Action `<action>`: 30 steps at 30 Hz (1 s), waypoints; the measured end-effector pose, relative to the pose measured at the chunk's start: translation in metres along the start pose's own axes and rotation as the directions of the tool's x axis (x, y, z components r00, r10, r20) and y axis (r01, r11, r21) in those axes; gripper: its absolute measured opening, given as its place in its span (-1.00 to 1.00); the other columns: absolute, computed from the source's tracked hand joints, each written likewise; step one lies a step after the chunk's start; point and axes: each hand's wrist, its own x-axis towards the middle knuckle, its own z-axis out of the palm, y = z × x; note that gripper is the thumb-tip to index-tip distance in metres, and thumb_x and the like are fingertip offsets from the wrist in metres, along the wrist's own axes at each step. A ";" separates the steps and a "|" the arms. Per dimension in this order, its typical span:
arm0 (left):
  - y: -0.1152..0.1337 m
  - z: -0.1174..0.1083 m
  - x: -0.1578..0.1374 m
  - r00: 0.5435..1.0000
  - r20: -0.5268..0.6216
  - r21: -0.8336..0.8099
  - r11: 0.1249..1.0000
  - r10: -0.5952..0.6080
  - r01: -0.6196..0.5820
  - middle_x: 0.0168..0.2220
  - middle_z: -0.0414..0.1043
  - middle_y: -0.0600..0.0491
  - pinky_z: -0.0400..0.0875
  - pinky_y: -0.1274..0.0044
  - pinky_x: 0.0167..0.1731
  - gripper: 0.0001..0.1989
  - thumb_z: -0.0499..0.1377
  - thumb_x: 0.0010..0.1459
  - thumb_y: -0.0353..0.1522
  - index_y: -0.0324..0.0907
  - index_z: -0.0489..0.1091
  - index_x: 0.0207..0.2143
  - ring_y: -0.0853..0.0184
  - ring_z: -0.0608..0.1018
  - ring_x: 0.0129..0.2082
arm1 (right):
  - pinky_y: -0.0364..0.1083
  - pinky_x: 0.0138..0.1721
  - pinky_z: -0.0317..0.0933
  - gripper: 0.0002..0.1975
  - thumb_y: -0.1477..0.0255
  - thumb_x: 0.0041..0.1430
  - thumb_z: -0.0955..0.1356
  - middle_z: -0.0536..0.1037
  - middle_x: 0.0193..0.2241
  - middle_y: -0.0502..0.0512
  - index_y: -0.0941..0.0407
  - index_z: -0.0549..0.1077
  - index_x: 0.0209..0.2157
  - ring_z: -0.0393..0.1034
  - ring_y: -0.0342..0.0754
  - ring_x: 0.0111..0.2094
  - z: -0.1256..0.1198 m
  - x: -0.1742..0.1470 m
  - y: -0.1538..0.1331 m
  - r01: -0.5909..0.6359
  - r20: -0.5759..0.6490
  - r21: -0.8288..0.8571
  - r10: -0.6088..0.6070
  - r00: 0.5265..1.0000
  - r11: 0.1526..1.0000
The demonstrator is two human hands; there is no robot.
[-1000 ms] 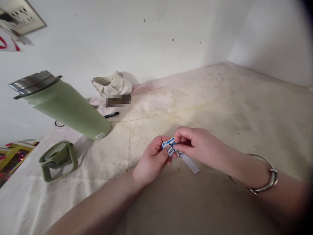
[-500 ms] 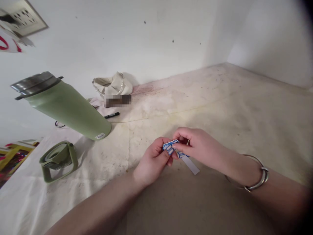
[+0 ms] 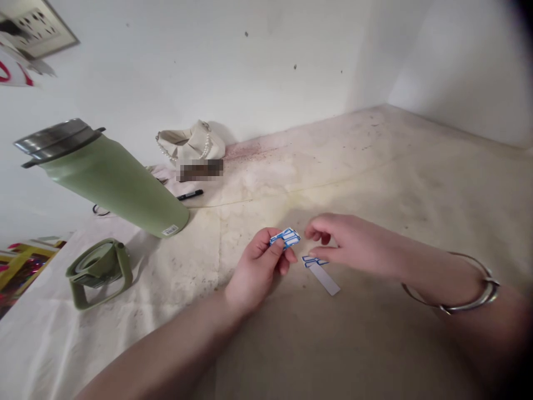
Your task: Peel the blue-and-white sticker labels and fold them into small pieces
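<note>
A: Where are the labels (image 3: 290,238)?
B: Near the middle of the scene, a small blue-bordered stack in the left hand (image 3: 254,269), pinched between thumb and fingers.
A: And the right hand (image 3: 353,244)?
B: Just right of the stack, apart from it, fingers curled with a gap to the thumb. The thumb overlaps a second sheet (image 3: 310,261), also blue-bordered; I can't tell whether they touch. A white strip (image 3: 325,279) reaches from that sheet toward the near side.
A: Any containers?
B: A green flask (image 3: 116,180) on the left, steel at the top, seeming to lean left; its inside is hidden. A green lid (image 3: 97,264) with a loop handle lies nearer, apart from it. Far left, near the wall (image 3: 208,55), a cream bag (image 3: 191,141) with a beaded strap gapes open, contents too unclear to tell. A black pen (image 3: 190,195) lies between bag and flask.
A: The surface?
B: A pale, creased, stained tabletop (image 3: 416,183), reddish by the bag.
A: The room?
B: White walls meeting at a far-right corner, a few dark spots, and a socket plate (image 3: 41,28) far left.
</note>
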 end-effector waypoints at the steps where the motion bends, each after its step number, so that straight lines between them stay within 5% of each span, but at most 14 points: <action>1: 0.000 0.000 0.001 1.000 -0.012 -0.022 1.000 -0.004 0.004 -0.47 0.39 0.12 0.10 0.61 -0.53 -0.87 0.06 0.22 -0.30 -0.19 0.24 -0.29 0.54 0.28 -0.61 | -0.09 -0.39 0.19 -0.80 0.35 0.04 0.34 0.48 -0.31 0.08 0.09 0.40 -0.26 0.37 -0.03 -0.34 0.002 -0.001 0.004 0.041 0.020 -0.076 -0.040 0.999 0.996; 6: -0.001 -0.001 0.001 1.000 -0.017 -0.031 0.999 -0.015 0.014 -0.48 0.39 0.12 0.10 0.61 -0.53 -0.88 0.07 0.21 -0.30 -0.19 0.24 -0.29 0.54 0.27 -0.61 | -0.11 -0.47 0.10 -0.88 0.50 -0.01 0.30 0.45 -0.40 0.03 0.06 0.35 -0.35 0.34 -0.04 -0.43 0.015 -0.005 0.012 0.148 0.084 -0.238 -0.131 0.988 0.960; 10: -0.001 -0.001 0.001 1.000 0.002 -0.001 1.000 -0.015 0.015 -0.47 0.40 0.12 0.11 0.62 -0.52 -0.87 0.06 0.22 -0.30 -0.19 0.25 -0.30 0.54 0.29 -0.60 | -0.14 -0.58 -0.04 -0.95 0.47 0.04 0.27 0.40 -0.59 -0.04 0.06 0.26 -0.47 0.21 -0.14 -0.61 0.016 -0.005 0.008 0.088 0.129 -0.186 -0.064 0.990 0.979; 30: -0.002 -0.002 0.001 1.000 0.011 -0.026 1.000 -0.011 0.011 -0.47 0.41 0.12 0.13 0.63 -0.53 -0.88 0.07 0.22 -0.31 -0.20 0.25 -0.29 0.55 0.30 -0.60 | -0.19 -0.60 -0.02 -0.89 0.41 0.12 0.24 0.37 -0.62 -0.11 0.08 0.31 -0.47 0.17 -0.20 -0.61 -0.006 0.000 0.003 0.014 0.033 -0.036 -0.013 0.999 0.999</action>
